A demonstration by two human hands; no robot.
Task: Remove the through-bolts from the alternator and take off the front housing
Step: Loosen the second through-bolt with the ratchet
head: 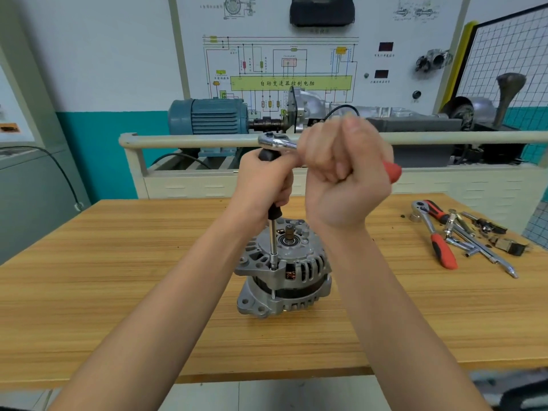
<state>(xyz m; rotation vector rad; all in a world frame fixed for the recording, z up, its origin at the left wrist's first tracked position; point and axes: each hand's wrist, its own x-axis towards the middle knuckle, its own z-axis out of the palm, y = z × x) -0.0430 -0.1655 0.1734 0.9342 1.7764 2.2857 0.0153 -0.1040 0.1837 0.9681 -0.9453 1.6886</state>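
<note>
- On the white training board (320,63) at twelve o'clock, a yellow-green bar (291,83) across the wiring diagram carries black Chinese characters: 自动变速器控制电脑.
- At one o'clock on the same board, two dark display windows (383,60) each have a short line of Chinese print beneath, too small to read.
- Further captions near the board's top drawings are blurred and unreadable.

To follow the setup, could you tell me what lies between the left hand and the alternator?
In the head view, an extension shaft runs from left hand to alternator.
</note>
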